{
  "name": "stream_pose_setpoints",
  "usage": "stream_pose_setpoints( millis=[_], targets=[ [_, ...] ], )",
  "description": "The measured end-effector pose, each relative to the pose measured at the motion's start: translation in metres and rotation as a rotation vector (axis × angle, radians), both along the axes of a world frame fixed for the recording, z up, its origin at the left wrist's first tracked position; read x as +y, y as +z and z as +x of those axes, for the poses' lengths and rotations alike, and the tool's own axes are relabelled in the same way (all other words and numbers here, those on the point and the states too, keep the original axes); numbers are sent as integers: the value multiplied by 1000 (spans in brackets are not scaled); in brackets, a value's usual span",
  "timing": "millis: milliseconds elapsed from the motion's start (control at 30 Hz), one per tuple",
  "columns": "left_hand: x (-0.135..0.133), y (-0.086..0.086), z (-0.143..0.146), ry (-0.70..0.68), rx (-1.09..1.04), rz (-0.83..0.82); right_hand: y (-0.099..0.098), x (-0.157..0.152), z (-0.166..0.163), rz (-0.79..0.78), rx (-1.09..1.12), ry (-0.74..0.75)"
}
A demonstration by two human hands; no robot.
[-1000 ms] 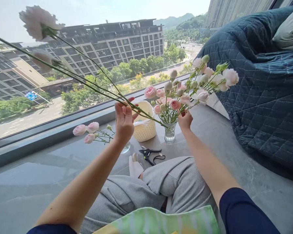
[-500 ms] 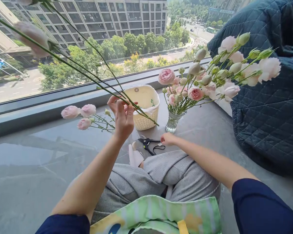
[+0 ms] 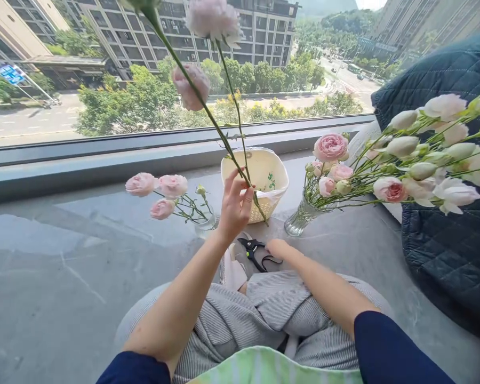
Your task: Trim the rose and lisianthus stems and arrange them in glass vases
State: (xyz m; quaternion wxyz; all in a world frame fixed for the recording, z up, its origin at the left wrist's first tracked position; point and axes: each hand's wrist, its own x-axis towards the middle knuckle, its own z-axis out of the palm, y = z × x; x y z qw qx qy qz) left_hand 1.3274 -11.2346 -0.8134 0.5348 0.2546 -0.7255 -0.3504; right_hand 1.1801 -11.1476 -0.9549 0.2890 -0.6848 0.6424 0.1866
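Observation:
My left hand (image 3: 237,205) pinches the long green stems of some pale pink roses (image 3: 215,21) and holds them upright before the basket, blooms at the top. The cut ends point down toward the right. My right hand (image 3: 282,249) is closed at the handle of black pruning shears (image 3: 251,246), which lie on the grey stone surface with their blades to the left. Most of its fingers are hidden from view. Behind the stems stands a cream woven basket (image 3: 280,186) with a liner and green scraps inside.
A ribbed glass vase (image 3: 298,221) on the right carries many pink roses and buds leaning right. A small glass vase (image 3: 208,223) on the left holds several pink roses (image 3: 173,185). A dark quilted cover (image 3: 444,250) is at far right; a window sill (image 3: 104,165) runs behind.
My left hand has turned the roses from slanting far left to nearly upright. My right hand stays at the shears. The camera view has shifted, and the vase roses appear farther right.

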Motion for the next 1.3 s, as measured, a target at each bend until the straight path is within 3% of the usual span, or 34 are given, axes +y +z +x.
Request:
stream_pose_setpoints(
  millis=[167, 267, 367, 467, 533, 600, 767, 833, 900, 967, 1100, 1300],
  targets=[
    [-3, 16, 10, 9, 143, 14, 85, -17, -30, -287, -161, 11],
    [-5, 39, 19, 35, 228, -5, 126, -10, -50, -444, -394, -140],
    [-11, 65, 26, 73, 245, -53, 143, -9, -56, -583, -618, -388],
    [-20, 87, 28, 126, 249, -119, 143, -26, -46, -907, -731, -612],
    [-26, 94, 25, 176, 250, -164, 138, -41, -35, -1055, -672, -608],
    [-31, 93, 20, 231, 236, -195, 130, -51, -25, -1072, -560, -499],
    [-43, 67, 4, 270, 145, -189, 86, -27, -1, -1129, -352, -324],
    [-50, 53, -2, 278, 137, -168, 57, -8, 11, -913, -277, -120],
    [-58, 40, -9, 288, 146, -135, 26, 8, 21, -560, -185, 78],
    [-65, 26, -15, 293, 152, -97, -4, 17, 28, -383, -111, 95],
    [-77, -3, -25, 239, 134, -81, -45, 24, 26, -265, -4, -7],
    [-85, -28, -29, 160, 167, -43, -63, 27, 26, -197, 29, -36]
  ],
)
